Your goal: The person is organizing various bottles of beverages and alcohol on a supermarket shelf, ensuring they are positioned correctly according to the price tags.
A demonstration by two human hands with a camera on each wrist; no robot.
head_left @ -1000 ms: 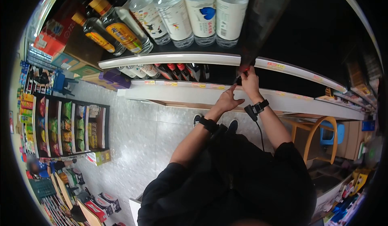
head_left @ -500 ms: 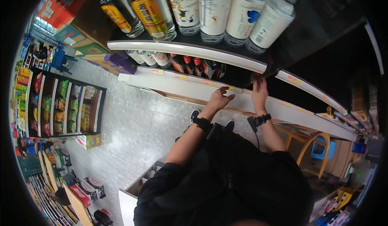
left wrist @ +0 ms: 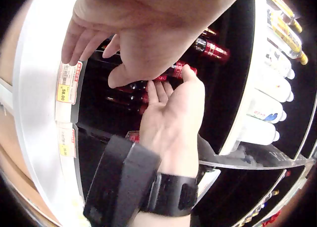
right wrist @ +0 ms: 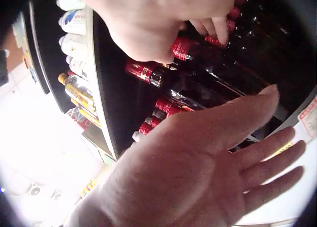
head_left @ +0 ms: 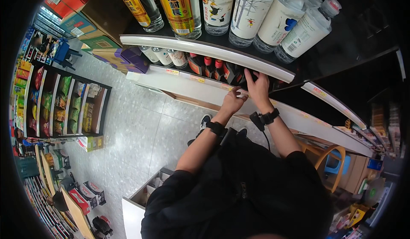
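Note:
In the head view my right hand (head_left: 259, 86) reaches under the upper shelf's edge toward a row of dark bottles with red necks (head_left: 218, 67). The right wrist view has that right hand (right wrist: 163, 24) at the top, its thumb beside one red bottle neck (right wrist: 184, 48), its fingers spread on the far side. My left hand (head_left: 233, 102) is just in front of the lower shelf's price rail. Its fingers (right wrist: 270, 148) are extended, its palm empty. The left wrist view has my left hand (left wrist: 143, 34) large above the right hand (left wrist: 173, 108).
Clear bottles with white labels (head_left: 254, 10) and yellow-labelled liquor bottles (head_left: 178, 12) line the upper shelf. A dark panel (head_left: 363, 29) stands to their right. Stacked boxes (head_left: 111, 53) flank the shelf's left end. A wooden chair (head_left: 340, 166) stands at right.
My right hand has moved left from the post between shelf sections to the dark bottles. The left hand stays near the price rail. The head view has shifted toward the right.

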